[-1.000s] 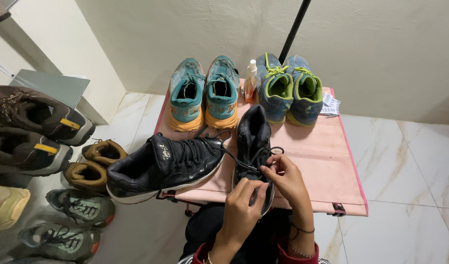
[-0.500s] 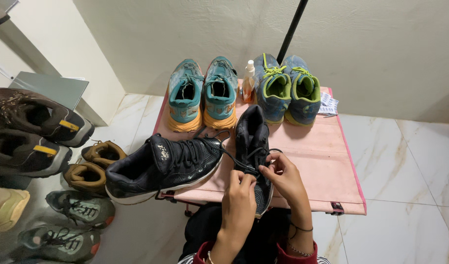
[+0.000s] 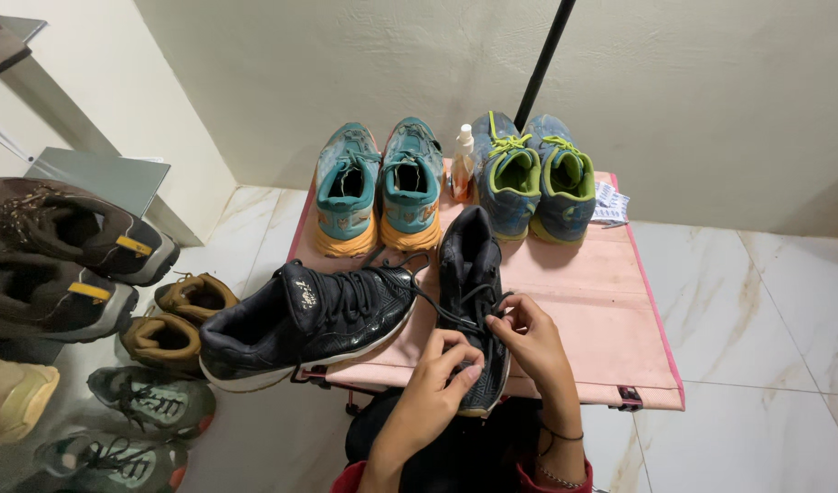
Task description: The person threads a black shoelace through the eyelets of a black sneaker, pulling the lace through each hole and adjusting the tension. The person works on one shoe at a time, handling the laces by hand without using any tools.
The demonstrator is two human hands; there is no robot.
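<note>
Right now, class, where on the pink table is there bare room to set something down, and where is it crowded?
Bare room: the pink table's right half, between the blue-green shoes and the front edge. Crowded: the back edge with teal shoes and a small bottle, and the front left, where both hands work laces on a black shoe beside its mate.

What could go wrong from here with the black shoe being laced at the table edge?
1. The upright black sneaker overhangs the front edge of the pink table; a hard pull on its lace by the left hand or right hand might tip it off.
2. The other black sneaker also juts past the edge and could slide.
3. The small bottle between the shoe pairs might topple if the table is jolted.
</note>
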